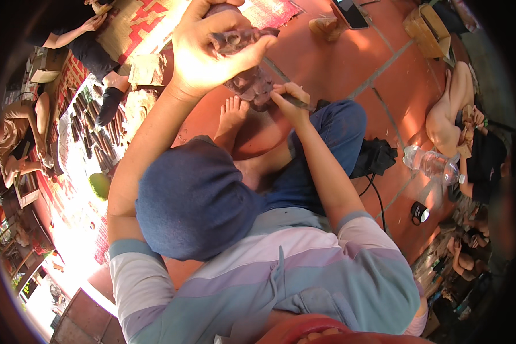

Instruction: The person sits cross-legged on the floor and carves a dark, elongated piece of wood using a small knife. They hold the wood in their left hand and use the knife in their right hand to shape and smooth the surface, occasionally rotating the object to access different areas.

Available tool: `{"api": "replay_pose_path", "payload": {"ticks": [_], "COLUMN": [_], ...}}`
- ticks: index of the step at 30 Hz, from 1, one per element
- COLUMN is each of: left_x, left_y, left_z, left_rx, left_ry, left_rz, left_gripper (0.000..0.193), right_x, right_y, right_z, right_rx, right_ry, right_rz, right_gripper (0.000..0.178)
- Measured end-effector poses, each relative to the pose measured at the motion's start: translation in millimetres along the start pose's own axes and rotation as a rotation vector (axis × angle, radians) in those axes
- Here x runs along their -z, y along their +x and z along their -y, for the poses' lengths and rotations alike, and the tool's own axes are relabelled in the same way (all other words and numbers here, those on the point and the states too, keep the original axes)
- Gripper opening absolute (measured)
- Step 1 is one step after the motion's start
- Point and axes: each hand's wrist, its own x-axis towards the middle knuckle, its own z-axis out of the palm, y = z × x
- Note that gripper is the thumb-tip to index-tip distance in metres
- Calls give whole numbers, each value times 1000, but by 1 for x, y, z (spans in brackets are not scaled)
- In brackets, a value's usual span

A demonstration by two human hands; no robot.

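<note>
My left hand [209, 54] is raised at the top of the view, its fingers wrapped round a dark reddish-brown carved figure [251, 86]. The figure has a knobbly, deeply cut surface; part of it is hidden behind my fingers and thumb. At its lower end, my right hand [291, 104] pinches a thin dark carving tool [300, 104], with the fingertips close against the carving. The tool's tip is too small to make out. Below the figure are my bare foot and my bent knees in blue trousers.
Many carving tools [92, 123] lie on a pale sheet at the left, beside a wood block [147, 70]. On the red tiles are a phone [351, 14], a plastic bottle [433, 164], a dark cup [419, 212] and a black cable [380, 203]. Other people sit at both sides.
</note>
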Motion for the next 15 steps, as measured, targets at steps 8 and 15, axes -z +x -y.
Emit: {"api": "replay_pose_path", "payload": {"ticks": [8,15], "left_x": [-1,1], "left_y": [-2,11], "left_z": [4,-2], "left_rx": [-24,-122], "left_ry": [24,24], "left_rz": [-13,32], "left_gripper": [23,21], "right_x": [1,-10], "right_y": [-1,10], "right_z": [1,-6], "right_rx": [-45,17], "right_ry": [25,34], "right_rz": [9,-69], "right_gripper": [9,11]}}
